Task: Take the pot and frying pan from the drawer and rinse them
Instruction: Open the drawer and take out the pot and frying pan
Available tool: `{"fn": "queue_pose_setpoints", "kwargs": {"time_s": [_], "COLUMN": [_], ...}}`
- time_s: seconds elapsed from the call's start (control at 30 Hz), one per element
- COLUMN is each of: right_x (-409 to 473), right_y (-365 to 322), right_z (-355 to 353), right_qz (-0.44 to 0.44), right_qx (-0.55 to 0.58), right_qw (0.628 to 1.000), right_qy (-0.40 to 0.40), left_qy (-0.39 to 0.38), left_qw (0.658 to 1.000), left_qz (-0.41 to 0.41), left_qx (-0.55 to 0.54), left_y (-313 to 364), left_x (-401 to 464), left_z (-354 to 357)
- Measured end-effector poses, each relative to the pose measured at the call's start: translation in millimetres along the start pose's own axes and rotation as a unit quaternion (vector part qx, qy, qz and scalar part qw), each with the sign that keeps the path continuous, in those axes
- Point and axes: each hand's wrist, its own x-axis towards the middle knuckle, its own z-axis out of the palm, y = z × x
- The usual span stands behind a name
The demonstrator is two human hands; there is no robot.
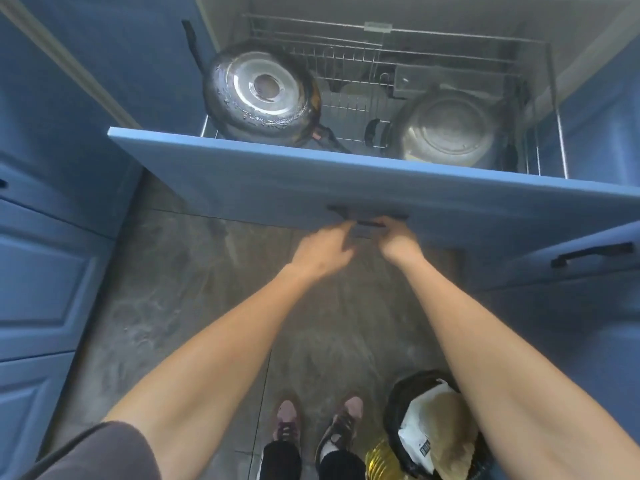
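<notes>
The blue drawer (311,181) stands pulled out, showing a wire rack inside. An upside-down frying pan (259,95) with a scorched rim and black handle lies at the rack's left. A steel pot (446,129) with black side handles lies upside down at the right. Both my hands are at the drawer's black handle (346,213). My right hand (398,237) curls its fingers round the handle from below. My left hand (325,249) is just beside it with fingers loosely bent, fingertips near the handle, blurred; whether they touch it I cannot tell.
Blue cabinet doors (48,271) line the left side, and another drawer with a black handle (592,254) sits lower right. A black bin (433,424) with paper rubbish stands on the grey tiled floor by my feet (318,420).
</notes>
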Motion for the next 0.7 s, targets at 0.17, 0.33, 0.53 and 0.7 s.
{"fn": "queue_pose_setpoints", "kwargs": {"time_s": [0.17, 0.33, 0.53, 0.7], "right_x": [-131.3, -270.6, -237.1, -124.7], "right_y": [3.4, 38.7, 28.6, -11.4], "right_z": [-21.8, -120.7, -277.6, -339.9], "right_qz": [-0.054, 0.010, 0.004, 0.008], "right_qx": [0.157, 0.271, 0.278, 0.228], "right_qw": [0.977, 0.954, 0.957, 0.967], "right_qy": [-0.131, -0.129, 0.078, 0.114], "left_qy": [0.049, 0.041, 0.057, -0.009], "left_qw": [0.972, 0.966, 0.968, 0.983], "left_qz": [0.040, 0.073, 0.099, 0.088], "left_qx": [-0.226, -0.244, -0.225, -0.161], "left_y": [31.8, 72.3, 115.6, 123.7], "left_x": [-107.4, -163.3, -67.4, 36.5], "left_z": [-41.7, -153.9, -255.9, -264.3]}}
